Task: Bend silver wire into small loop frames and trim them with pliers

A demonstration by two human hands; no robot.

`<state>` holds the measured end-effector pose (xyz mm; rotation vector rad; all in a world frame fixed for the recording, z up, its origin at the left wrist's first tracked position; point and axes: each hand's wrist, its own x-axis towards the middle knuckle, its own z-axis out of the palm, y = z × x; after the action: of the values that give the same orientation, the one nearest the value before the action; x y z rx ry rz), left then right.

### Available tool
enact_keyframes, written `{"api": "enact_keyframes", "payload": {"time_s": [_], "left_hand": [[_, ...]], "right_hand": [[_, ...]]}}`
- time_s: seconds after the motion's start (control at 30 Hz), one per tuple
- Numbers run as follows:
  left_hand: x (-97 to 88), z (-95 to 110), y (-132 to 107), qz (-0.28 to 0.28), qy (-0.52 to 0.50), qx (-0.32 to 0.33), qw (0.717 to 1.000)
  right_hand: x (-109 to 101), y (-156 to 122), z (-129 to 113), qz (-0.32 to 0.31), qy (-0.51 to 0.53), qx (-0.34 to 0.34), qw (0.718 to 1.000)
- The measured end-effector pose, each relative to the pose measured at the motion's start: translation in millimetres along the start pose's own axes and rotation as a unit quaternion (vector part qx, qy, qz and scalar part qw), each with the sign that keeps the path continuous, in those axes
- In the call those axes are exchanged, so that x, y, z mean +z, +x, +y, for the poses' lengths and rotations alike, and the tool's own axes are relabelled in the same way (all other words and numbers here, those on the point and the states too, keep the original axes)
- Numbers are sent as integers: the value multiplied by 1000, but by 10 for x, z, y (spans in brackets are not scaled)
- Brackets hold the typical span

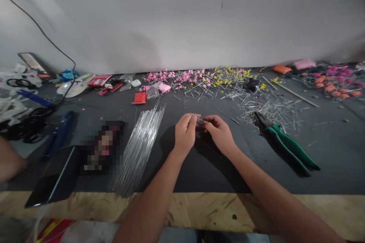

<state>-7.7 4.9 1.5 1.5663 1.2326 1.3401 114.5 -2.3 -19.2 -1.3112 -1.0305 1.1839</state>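
Thin wires (200, 119) are pinched — fingers (193, 121) nearly closed — by both left hand (184, 133) and right hand (221, 135).

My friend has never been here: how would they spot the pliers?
On the dark tabletop, look to the right of the right hand. The pliers lie slanted beside a heap of thin wires. Their green and black handles set them apart from those silvery neighbours.
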Motion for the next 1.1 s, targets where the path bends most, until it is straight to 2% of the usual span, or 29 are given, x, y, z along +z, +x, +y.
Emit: {"api": "enact_keyframes", "payload": {"time_s": [0.17, 0.33, 0.5, 0.6, 0.8, 0.93, 1.1], "left_hand": [[-21, -94, 67, -6, -88, -90, 992], [-40, -186, 129, -6, -199, -161, 967], [-101, -157, 169, -22, -265, -207, 941], [-130, -133, 183, -52, -301, -235, 923], [-132, -133, 172, -91, -347, -250, 899], [-110, -117, 159, -83, -366, -248, 893], [-90, -102, 154, -62, -373, -247, 892]], "right_hand": [[-5, -17, -24, -10, -37, 5, 999], [-10, -20, -26, -34, -39, 8, 999], [-60, -1, -24, -86, -21, -11, 996], [-112, 22, -28, -118, 10, -1, 993], [-176, 70, -32, -172, 61, 39, 982], [-162, 74, -39, -152, 115, 65, 980], [-131, 63, -44, -121, 123, 71, 982]]}}
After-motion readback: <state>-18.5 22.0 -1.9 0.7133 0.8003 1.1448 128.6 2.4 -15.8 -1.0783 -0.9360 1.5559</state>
